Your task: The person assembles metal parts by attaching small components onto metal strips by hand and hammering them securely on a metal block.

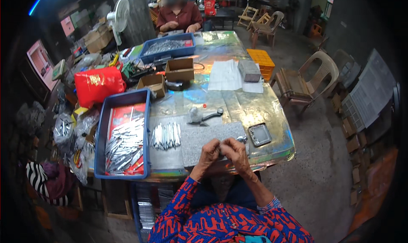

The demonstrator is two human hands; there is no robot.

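My left hand [209, 153] and my right hand [236, 153] meet above the front edge of a speckled grey stone block [197, 140]. Fingers of both hands are closed and pinched together; whatever sits between them is too small to name. Just beyond my right hand lies a small shiny metal piece [242, 139]. A small dark square tray [259, 134] with little metal parts stands to its right. Left of the block, slim silver metal rods [166, 136] lie in a neat row. Many more rods [124, 143] fill a blue bin [147, 132] at the left.
Behind the block lies a black-handled tool [211, 116]. Cardboard boxes [179, 70], a red bag [100, 85] and another blue bin [168, 47] stand farther back. A grey block [249, 71] rests on white paper [223, 75]. Across the table sits another person [180, 15]; a chair [308, 79] is at right.
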